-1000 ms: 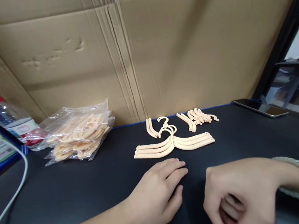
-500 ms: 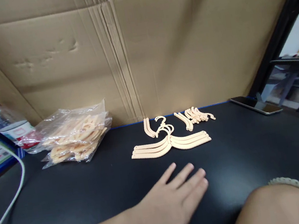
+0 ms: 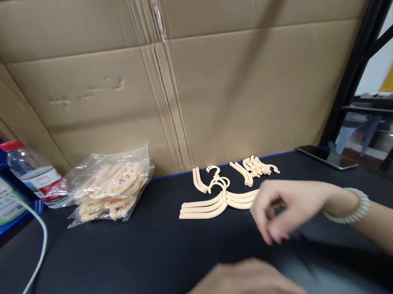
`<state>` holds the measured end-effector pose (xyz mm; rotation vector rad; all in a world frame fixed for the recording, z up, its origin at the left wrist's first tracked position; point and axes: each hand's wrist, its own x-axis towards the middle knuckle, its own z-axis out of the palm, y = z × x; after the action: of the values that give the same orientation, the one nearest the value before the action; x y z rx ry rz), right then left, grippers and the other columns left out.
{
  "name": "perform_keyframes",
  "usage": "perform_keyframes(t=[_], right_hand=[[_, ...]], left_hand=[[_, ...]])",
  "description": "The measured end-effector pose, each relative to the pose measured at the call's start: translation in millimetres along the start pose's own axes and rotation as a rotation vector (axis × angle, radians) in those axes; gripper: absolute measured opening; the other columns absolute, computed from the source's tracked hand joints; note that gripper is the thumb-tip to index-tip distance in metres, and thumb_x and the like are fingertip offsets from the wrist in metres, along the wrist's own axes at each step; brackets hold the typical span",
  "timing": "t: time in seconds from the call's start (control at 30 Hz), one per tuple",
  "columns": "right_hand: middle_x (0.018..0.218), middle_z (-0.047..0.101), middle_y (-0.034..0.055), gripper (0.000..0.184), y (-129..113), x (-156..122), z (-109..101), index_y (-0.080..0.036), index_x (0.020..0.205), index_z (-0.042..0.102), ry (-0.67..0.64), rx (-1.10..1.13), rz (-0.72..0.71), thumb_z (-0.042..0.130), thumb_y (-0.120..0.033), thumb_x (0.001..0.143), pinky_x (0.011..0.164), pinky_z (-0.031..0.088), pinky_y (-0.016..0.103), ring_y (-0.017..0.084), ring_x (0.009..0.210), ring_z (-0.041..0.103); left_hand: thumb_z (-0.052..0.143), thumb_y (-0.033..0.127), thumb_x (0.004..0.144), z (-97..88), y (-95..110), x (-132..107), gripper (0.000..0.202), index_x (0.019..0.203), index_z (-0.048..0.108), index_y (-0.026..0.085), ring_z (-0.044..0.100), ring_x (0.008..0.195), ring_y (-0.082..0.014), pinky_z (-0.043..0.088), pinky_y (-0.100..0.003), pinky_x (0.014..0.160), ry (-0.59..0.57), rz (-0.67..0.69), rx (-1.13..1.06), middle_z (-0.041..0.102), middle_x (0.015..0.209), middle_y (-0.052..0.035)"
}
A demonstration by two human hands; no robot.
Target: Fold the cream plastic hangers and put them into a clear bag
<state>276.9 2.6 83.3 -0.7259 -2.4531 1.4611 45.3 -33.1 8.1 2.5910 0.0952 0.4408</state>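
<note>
Several cream plastic hangers (image 3: pixel 206 206) lie stacked on the black table (image 3: pixel 124 257), with loose cream hanger parts (image 3: pixel 255 166) behind them near the cardboard wall. My right hand (image 3: pixel 284 207), with a pale bracelet on the wrist, hovers over the right end of the hanger stack, its fingers curled downward and loosely apart. I see nothing in them. At the bottom edge my left hand (image 3: pixel 249 290) lies blurred on the table, and its fingers do not show clearly.
A clear bag of cream hanger parts (image 3: pixel 109 185) sits at the left. Behind it stands a water bottle (image 3: pixel 32 173) by a blue shelf. A white cable (image 3: pixel 27 278) crosses the left side. A phone (image 3: pixel 327 157) lies at the right.
My right hand has come up from the bottom edge and forward to the hangers' right end. My left hand has drawn back toward me. The view has tilted up.
</note>
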Motion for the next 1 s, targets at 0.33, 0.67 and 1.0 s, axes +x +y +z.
perform_keyframes(t=[0.33, 0.67, 1.0], right_hand=[[0.096, 0.065, 0.0081, 0.027, 53.3, 92.6, -68.9, -0.011, 0.093, 0.065, 0.618, -0.629, 0.708, 0.056, -0.037, 0.093, 0.079, 0.050, 0.036, 0.020, 0.090, 0.062], [0.114, 0.060, 0.0097, 0.031, 75.7, 132.2, -91.9, -0.012, 0.117, 0.057, 0.652, -0.099, 0.894, 0.059, -0.032, 0.094, 0.081, 0.055, 0.037, 0.020, 0.095, 0.062], [0.112, 0.060, 0.0089, 0.029, 62.3, 95.7, -84.3, -0.013, 0.116, 0.058, 0.957, 0.389, 0.501, 0.056, -0.033, 0.095, 0.078, 0.055, 0.036, 0.018, 0.092, 0.062]], left_hand=[[0.052, 0.040, 0.092, -119.9, -112.6, 24.3, 0.030, 0.093, 0.064, 0.012, 0.066, 0.085, -0.0234, 0.052, -0.040, 0.078, 0.331, -1.010, 0.456, 0.068, 0.087, -0.0078], [0.058, 0.033, 0.093, -114.1, -150.3, 39.0, 0.030, 0.116, 0.059, 0.015, 0.063, 0.099, -0.0224, 0.053, -0.043, 0.084, 0.183, -1.316, 0.531, 0.062, 0.116, -0.0092], [0.059, 0.031, 0.092, -122.3, -159.7, 36.3, 0.029, 0.117, 0.058, 0.015, 0.063, 0.099, -0.0224, 0.054, -0.042, 0.083, 0.144, -1.306, 0.501, 0.062, 0.116, -0.0090]])
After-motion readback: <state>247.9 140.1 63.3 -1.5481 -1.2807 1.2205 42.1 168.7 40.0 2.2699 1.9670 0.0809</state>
